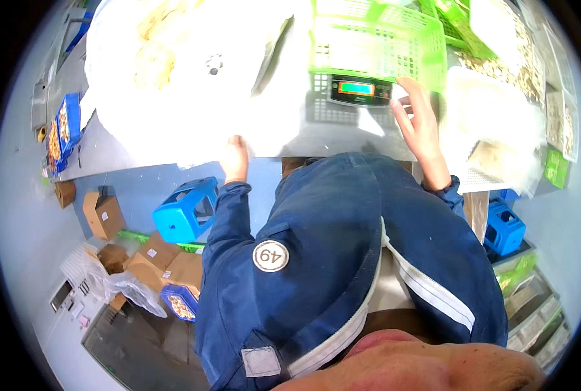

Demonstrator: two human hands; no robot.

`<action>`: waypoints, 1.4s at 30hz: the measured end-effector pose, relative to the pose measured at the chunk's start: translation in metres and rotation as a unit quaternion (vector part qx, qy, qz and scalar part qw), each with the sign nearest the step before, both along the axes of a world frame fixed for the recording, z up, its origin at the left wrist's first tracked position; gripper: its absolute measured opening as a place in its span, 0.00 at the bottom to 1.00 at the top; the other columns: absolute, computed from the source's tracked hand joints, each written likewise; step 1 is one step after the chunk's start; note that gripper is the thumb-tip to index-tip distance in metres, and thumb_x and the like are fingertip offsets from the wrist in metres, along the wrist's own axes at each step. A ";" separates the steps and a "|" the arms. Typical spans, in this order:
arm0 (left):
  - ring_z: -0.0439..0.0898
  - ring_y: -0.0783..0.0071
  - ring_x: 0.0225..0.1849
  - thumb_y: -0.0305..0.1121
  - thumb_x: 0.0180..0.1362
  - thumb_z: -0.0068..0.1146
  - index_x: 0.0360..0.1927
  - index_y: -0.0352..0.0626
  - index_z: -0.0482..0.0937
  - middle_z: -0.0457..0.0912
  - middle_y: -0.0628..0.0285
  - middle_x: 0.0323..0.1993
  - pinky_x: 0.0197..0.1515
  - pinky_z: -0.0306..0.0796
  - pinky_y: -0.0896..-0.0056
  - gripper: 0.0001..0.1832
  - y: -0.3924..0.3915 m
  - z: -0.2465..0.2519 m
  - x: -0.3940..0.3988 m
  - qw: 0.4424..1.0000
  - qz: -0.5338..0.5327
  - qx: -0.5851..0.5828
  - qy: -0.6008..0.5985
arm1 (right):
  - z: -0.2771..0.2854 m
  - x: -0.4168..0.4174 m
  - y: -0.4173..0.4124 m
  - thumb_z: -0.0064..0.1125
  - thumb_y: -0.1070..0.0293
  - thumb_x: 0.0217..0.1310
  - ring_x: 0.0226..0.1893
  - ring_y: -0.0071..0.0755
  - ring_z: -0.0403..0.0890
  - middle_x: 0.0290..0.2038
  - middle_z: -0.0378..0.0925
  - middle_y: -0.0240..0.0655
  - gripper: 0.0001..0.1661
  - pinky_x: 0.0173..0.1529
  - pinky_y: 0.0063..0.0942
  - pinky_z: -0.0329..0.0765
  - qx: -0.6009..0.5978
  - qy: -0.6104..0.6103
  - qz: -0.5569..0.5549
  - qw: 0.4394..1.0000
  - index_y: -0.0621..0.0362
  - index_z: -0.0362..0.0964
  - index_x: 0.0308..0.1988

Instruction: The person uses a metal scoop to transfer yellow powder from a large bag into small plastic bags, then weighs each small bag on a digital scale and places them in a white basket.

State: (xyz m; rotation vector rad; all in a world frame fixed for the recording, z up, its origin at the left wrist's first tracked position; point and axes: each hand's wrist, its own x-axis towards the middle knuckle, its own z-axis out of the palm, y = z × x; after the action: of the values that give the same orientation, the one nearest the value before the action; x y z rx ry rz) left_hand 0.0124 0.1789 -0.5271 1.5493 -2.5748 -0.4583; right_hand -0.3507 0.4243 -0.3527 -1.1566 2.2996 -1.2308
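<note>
My right hand [420, 124] is beside the right end of a digital scale [361, 92] with a lit display. Its thumb and forefinger are spread, the forefinger close to the lower corner of a bright green plastic basket [383, 34]. That basket sits on the scale, and glare hides what is inside. At the front edge of the steel table [341, 139] is my left hand [235, 159], slightly blurred. Its fingers are bent and partly hidden, so I cannot tell if it grips anything. Beyond it, an overexposed white surface [183, 122] bears a yellowish heap [156, 61].
A white crate [490, 102] with clear plastic film stands on the right. Pale dried pieces [520, 68] lie behind it. Blue trays [68, 119] of pieces sit at the far left. A blue stool [185, 210] and cardboard boxes [104, 215] occupy the floor at left.
</note>
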 end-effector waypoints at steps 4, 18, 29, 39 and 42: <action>0.83 0.44 0.39 0.39 0.60 0.64 0.32 0.39 0.79 0.84 0.47 0.37 0.43 0.76 0.50 0.12 -0.012 0.017 -0.011 0.999 -0.005 0.011 -0.031 | -0.002 -0.016 0.018 0.60 0.68 0.68 0.36 0.32 0.80 0.60 0.72 0.43 0.25 0.40 0.27 0.79 -0.009 0.008 -0.033 0.999 0.57 0.69 0.62; 0.76 0.67 0.25 0.42 0.60 0.66 0.29 0.34 0.80 0.79 0.55 0.20 0.34 0.71 0.64 0.18 -0.040 0.033 0.005 0.977 0.108 0.165 0.084 | -0.012 -0.015 0.035 0.61 0.72 0.67 0.34 0.27 0.78 0.55 0.75 0.39 0.23 0.39 0.24 0.78 -0.045 -0.034 -0.022 0.998 0.58 0.70 0.60; 0.58 0.76 0.21 0.43 0.68 0.59 0.20 0.33 0.69 0.60 0.57 0.15 0.24 0.60 0.62 0.26 0.033 0.144 -0.010 0.974 0.072 0.163 0.137 | 0.030 0.022 -0.035 0.61 0.72 0.66 0.38 0.25 0.82 0.45 0.81 0.36 0.18 0.43 0.25 0.78 -0.103 -0.191 0.240 0.946 0.60 0.75 0.55; 0.66 0.80 0.23 0.30 0.63 0.61 0.26 0.35 0.75 0.72 0.61 0.17 0.25 0.65 0.70 0.12 0.081 0.257 0.020 0.921 0.175 0.212 0.278 | 0.080 0.169 -0.170 0.68 0.64 0.53 0.31 0.41 0.77 0.35 0.73 0.34 0.13 0.38 0.35 0.73 -0.238 0.092 0.641 0.724 0.53 0.75 0.38; 0.72 0.78 0.25 0.27 0.60 0.61 0.31 0.37 0.78 0.77 0.61 0.20 0.28 0.68 0.70 0.06 0.089 0.275 0.048 0.911 0.226 0.181 0.295 | 0.102 0.210 -0.190 0.69 0.61 0.53 0.39 0.35 0.75 0.37 0.75 0.30 0.11 0.46 0.37 0.71 -0.323 0.110 0.632 0.696 0.51 0.75 0.34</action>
State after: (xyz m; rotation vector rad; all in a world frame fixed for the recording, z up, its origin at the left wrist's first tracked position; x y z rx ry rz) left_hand 0.0600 0.2682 -0.2522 1.6968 -1.6805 -1.1762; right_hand -0.1411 0.2340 -0.2506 -2.5137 0.5160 -1.2048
